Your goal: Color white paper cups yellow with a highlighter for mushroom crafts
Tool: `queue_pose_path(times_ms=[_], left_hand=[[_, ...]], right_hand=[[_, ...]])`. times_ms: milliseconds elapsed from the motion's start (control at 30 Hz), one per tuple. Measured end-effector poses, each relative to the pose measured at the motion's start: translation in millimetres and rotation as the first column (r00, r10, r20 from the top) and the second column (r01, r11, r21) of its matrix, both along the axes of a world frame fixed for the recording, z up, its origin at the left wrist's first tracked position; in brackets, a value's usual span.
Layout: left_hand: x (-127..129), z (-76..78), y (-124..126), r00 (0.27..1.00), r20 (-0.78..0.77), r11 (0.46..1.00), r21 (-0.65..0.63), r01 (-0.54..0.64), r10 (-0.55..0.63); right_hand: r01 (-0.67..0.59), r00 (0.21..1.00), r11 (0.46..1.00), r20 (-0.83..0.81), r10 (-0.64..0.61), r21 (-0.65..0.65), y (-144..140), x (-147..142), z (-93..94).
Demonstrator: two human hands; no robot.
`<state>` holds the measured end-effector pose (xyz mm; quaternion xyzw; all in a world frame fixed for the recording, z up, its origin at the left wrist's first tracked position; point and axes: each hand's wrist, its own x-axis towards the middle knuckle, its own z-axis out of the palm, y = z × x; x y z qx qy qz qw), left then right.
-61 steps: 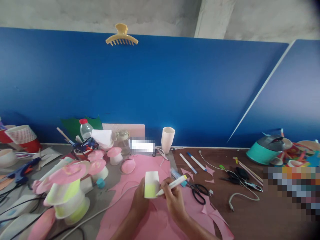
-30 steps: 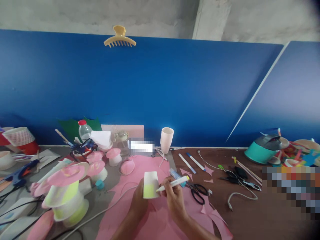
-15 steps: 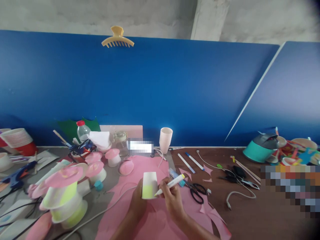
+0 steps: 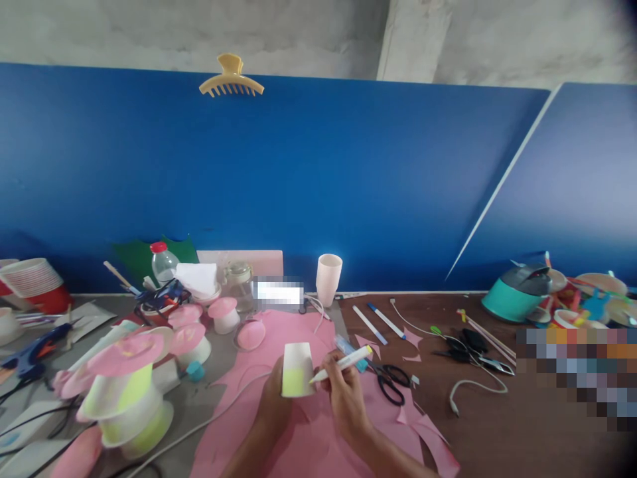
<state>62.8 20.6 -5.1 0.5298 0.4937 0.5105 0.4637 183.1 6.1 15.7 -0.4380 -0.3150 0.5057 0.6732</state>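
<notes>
My left hand (image 4: 275,396) is wrapped round a white paper cup (image 4: 297,370) from the left side. The cup's lower half is coloured yellow-green and its upper half is white. Between the fingers of my right hand (image 4: 343,393) is a white marker (image 4: 348,360) with a yellow end. Its tip is at the right side of the cup, by the coloured band; whether it touches I cannot tell. Beneath both hands lies pink paper (image 4: 308,438). Black-handled scissors (image 4: 391,384) rest on it just right of my right hand.
Pink-topped cups (image 4: 129,385) crowd the left, near a blue glue gun (image 4: 34,355) and a stack of paper cups (image 4: 37,282). A tall white cup (image 4: 329,279) stands at the back. Two markers (image 4: 387,321), a cable (image 4: 478,383) and a teal container (image 4: 515,299) lie rightward.
The marker's tip has shifted slightly up along the cup's right side. The cup and my left hand have hardly moved. The whole view has drifted a little.
</notes>
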Motion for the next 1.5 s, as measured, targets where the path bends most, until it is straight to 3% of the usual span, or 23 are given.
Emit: queue_pose_path(times_ms=[500,733,933,1200,1500], left_hand=[[-2.4,-3.8,1.9,0.999,-0.03,1.0,0.026,0.013,-0.012],[-1.5,-6.4,3.4,1.0,0.013,1.0,0.015,0.0,0.0],[-2.1,-8.2,4.4,1.0,0.016,1.0,0.01,0.008,-0.008],[-5.4,-8.9,3.9,1.0,-0.026,1.0,0.008,0.016,-0.016],[-5.7,-9.8,4.6,0.999,-0.031,0.999,-0.012,0.033,-0.033]], right_hand=[[-0.111,0.984,0.991,0.146,0.099,0.072,-3.7,-0.1,3.6],[0.054,0.999,0.998,-0.006,-0.054,-0.031,1.7,0.2,1.6],[-0.006,0.999,1.0,-0.042,0.005,-0.022,2.5,0.5,0.3],[-0.052,0.993,0.996,0.105,0.044,0.072,-3.1,2.4,1.3],[-0.076,0.997,0.996,0.026,0.075,0.035,-1.3,-2.8,1.2]])
